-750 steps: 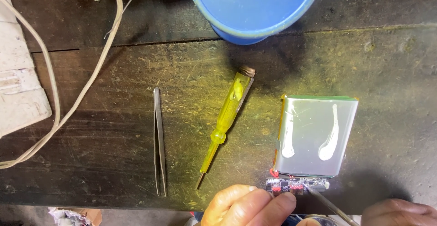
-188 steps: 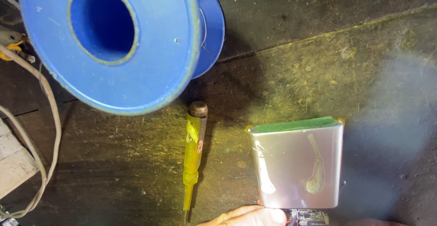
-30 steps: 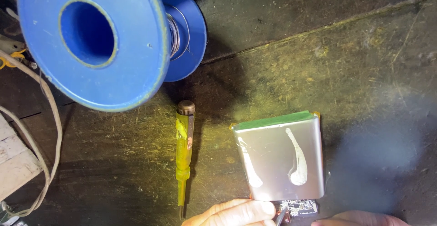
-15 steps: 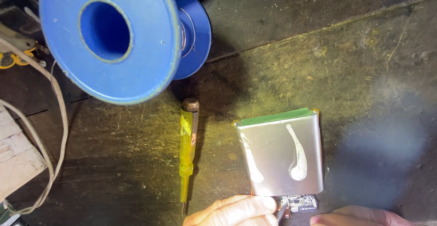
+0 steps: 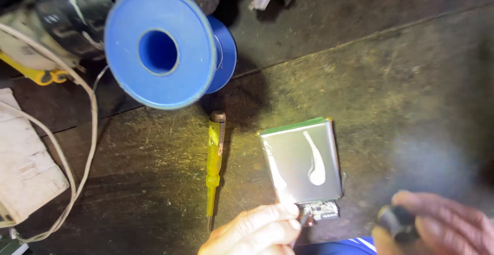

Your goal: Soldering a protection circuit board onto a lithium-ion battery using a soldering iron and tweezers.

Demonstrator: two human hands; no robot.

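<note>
A flat silver pouch battery with a green far edge lies on the dark worn bench. A small circuit board sits at its near end. My left hand comes in from the bottom edge, and its fingertips pinch the left end of that board. My right hand, blurred at the bottom right, is closed around a dark round handle. It is a short way right of the board and does not touch it.
A yellow see-through screwdriver lies left of the battery, tip toward me. A big blue spool stands at the back left, beside a dark taped roll. A white cable and a pale block lie at the left.
My right hand has risen further into view at the bottom right, showing the dark handle it holds. The view has shifted, and my left hand stays at the board.
</note>
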